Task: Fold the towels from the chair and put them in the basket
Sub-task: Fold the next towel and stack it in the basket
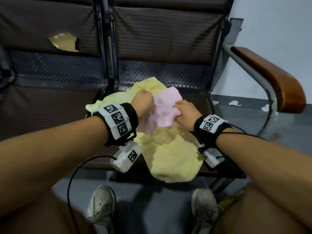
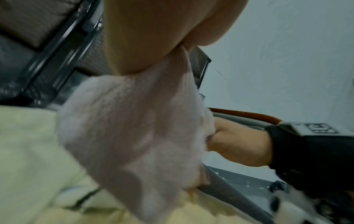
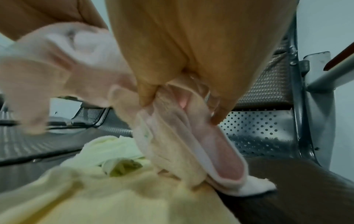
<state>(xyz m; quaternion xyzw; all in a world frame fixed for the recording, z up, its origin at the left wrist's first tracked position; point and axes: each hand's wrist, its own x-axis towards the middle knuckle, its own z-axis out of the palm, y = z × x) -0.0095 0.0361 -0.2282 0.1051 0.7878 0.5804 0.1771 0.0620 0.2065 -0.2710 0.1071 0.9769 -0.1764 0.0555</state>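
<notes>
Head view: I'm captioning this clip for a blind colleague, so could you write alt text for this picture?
Both hands grip a crumpled pink towel above a chair seat, the left hand at its left edge and the right hand at its right. Under it a yellow towel lies rumpled, hanging over the seat's front edge.

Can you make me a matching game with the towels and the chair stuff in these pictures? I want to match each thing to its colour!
Things:
1. towel held in both hands
2. towel lying on the seat
3. armrest
4. shoes

Colours:
A. brown
B. pale yellow
C. pink
D. whitish grey

Pairs: 1-C, 2-B, 3-A, 4-D

The left hand and right hand both grip the pink one above the yellow one.
</notes>
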